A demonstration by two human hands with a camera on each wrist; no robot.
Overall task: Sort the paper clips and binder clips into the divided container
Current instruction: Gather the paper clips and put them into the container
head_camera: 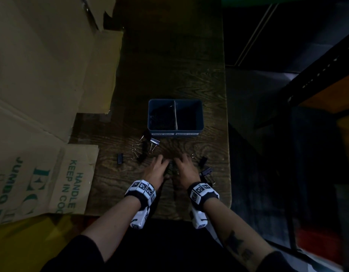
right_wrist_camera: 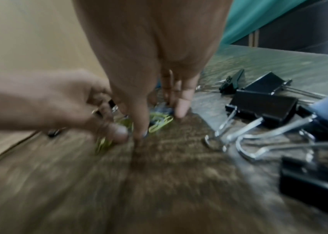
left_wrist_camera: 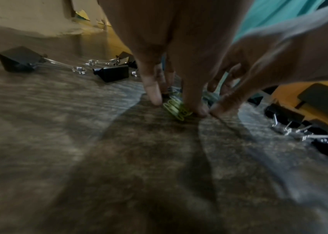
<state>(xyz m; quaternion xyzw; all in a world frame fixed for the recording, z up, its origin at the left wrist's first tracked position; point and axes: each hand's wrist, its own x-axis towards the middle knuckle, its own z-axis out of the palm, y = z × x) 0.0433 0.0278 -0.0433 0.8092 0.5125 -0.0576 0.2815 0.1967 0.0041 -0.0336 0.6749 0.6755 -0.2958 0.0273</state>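
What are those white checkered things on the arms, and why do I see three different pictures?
Those are small cameras strapped to a person's wrists. One picture comes from a camera on the head, looking down; the other two look along each hand. The left hand and right hand are scraping yellow-green paper clips together on the wooden table, fingers touching the tabletop. Black binder clips lie on both sides. Ahead stands a blue divided container. Whether any clip is really lifted is too blurry to tell.
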